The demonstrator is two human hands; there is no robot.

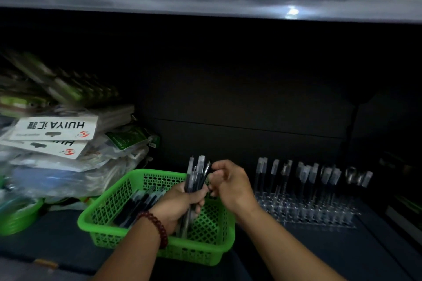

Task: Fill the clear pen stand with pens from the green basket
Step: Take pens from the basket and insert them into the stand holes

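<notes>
Left hand (182, 201) grips a bundle of pens (196, 173) upright over the green basket (109, 203) at six o'clock, right hand (228, 180) pinching their tops; the part-filled clear pen stand (303, 210) sits at four o'clock.

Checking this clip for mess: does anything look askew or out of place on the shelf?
The packets left of the green basket lie in a slumped, tilted heap. The pens in the clear stand lean at uneven angles. Nothing spilled or broken shows.

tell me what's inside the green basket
Loose dark pens lie in the green basket's left half. The left hand grips a bundle of pens standing in it. The floor beneath that hand and wrist is covered.
</notes>
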